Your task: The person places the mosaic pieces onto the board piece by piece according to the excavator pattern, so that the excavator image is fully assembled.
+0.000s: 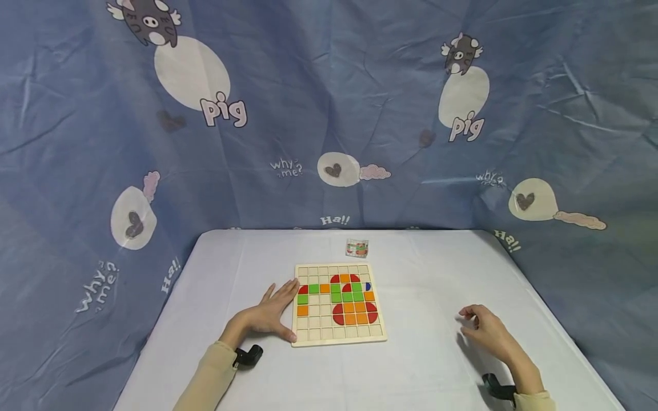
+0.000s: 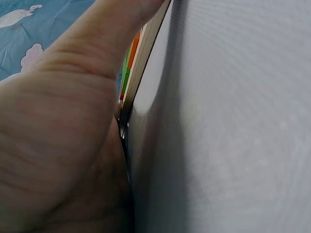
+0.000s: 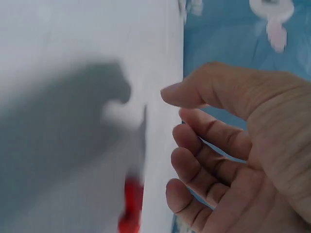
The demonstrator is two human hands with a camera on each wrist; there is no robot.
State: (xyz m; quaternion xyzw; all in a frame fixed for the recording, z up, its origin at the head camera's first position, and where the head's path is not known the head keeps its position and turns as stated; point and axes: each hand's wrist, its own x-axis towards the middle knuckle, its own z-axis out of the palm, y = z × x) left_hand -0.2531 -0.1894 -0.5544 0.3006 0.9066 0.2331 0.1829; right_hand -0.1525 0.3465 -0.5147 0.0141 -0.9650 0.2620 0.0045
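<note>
A square wooden grid board [image 1: 313,337] lies on the white table, part of its cells filled with flat red, orange, green and blue pieces. Spread along the board's left edge, my left hand [image 1: 269,311] touches it with fingertips and thumb. The left wrist view shows the palm close up and a thin strip of the board's side [image 2: 146,53]. To the right of the board, my right hand [image 1: 485,331] hovers over the table, its fingers loosely bent. Between the thumb and fingers of this hand [image 3: 233,131] no object is visible in the right wrist view.
A small picture card [image 1: 357,248] with a coloured pattern lies behind the board. Blue printed cloth [image 1: 288,114] hangs behind and beside the white table [image 1: 426,268]. A blurred red shape [image 3: 130,208] shows low in the right wrist view; its kind is unclear.
</note>
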